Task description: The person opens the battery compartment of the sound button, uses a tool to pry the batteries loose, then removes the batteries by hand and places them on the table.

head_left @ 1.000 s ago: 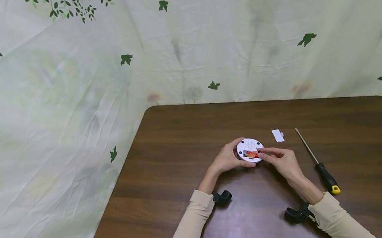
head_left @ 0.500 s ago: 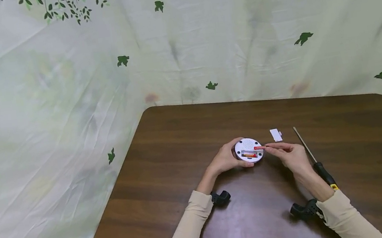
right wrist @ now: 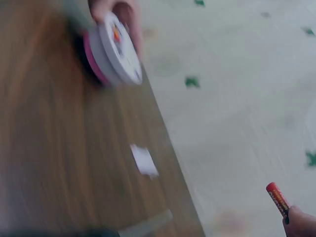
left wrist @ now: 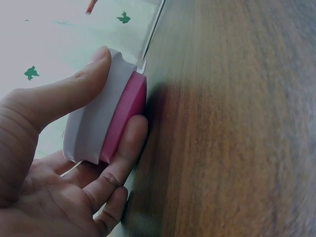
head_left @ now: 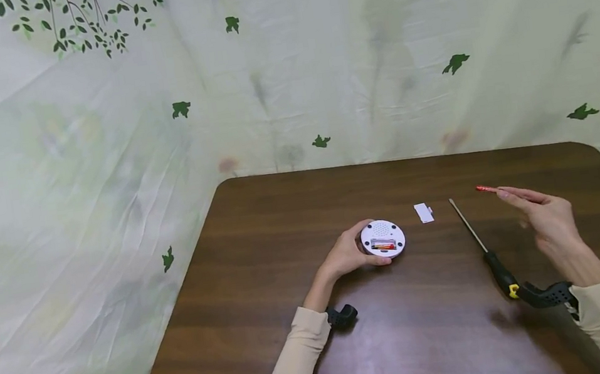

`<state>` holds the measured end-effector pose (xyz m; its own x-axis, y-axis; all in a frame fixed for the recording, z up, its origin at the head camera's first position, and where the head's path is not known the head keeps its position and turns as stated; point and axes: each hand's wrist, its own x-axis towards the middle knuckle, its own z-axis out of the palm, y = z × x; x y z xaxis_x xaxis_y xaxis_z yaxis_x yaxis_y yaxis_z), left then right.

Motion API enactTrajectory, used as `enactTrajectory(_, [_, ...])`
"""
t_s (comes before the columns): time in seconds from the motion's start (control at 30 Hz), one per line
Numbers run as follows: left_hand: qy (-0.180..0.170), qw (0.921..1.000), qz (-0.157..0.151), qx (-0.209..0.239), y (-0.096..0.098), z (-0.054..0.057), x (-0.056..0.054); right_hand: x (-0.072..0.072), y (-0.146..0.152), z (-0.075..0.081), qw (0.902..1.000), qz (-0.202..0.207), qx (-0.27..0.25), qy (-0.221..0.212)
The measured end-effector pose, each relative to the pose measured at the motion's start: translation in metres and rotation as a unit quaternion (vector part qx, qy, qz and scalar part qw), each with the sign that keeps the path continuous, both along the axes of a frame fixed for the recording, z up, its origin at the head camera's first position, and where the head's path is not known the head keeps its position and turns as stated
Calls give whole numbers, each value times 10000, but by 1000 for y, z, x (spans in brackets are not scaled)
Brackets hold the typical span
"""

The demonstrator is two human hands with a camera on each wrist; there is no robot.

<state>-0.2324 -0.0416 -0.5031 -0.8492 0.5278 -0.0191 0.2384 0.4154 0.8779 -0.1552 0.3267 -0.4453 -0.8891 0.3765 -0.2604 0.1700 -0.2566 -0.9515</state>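
Note:
My left hand (head_left: 347, 253) grips a round white device (head_left: 390, 230) with a pink underside, thumb on the near edge and fingers around the far side. Its speckled face is turned up, and one red battery (head_left: 383, 247) lies in its uncovered compartment. Off to the right, my right hand (head_left: 551, 217) pinches a second red battery (right wrist: 278, 200) between thumb and fingertips, held above the table. Between the hands lie a small white battery cover (head_left: 424, 213) and a screwdriver (head_left: 499, 271) with a black and yellow handle.
Beneath everything is a brown wood-grain table (head_left: 281, 215) with rounded corners. A pale cloth (head_left: 363, 65) with green leaf prints hangs behind it. Black wrist cameras (head_left: 342, 317) sit on both wrists; the right one is close to the screwdriver handle.
My right hand has drawn a battery out of the device's compartment and carried it right, past the screwdriver. The left hand still holds the device in about the same place.

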Motion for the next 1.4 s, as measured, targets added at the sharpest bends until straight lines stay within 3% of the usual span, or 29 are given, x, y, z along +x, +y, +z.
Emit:
enactTrajectory(0.2, [21, 10000, -7, 50, 1, -2, 1, 1, 48, 0, 9919, -1183, -424, -188])
enactTrajectory(0.4, [100, 9999, 24, -57, 3, -1, 1, 2, 76, -20, 9670, -2388, -568, -685])
enactTrajectory(0.5, [112, 9999, 31, -106, 2, -1, 1, 0, 80, -32, 9559, -2780, -669, -669])
enactTrajectory(0.6, [116, 9999, 32, -121, 2, -1, 1, -1, 79, -44, 9517, -2947, -682, -536])
enactTrajectory(0.8, [113, 9999, -37, -6, 2, -2, 0, 3, 77, -56, 9628, -2480, 92, -1072])
enactTrajectory(0.9, [103, 9999, -95, 65, 2, -3, -2, 5, 75, -60, 9625, -2144, 934, -1375])
enactTrajectory(0.97, [132, 9998, -108, 82, 1, -2, -3, 7, 72, -62, 9557, -1853, 1713, -1513])
enactTrajectory(1.1, [143, 9998, -89, 45, 1, 0, -5, 8, 65, -65, 9318, -1537, 2915, -1524])
enactTrajectory(1.4, [15, 10000, -34, 74, -1, -2, -2, 10, 60, -52, 9280, -1386, 3021, -1687])
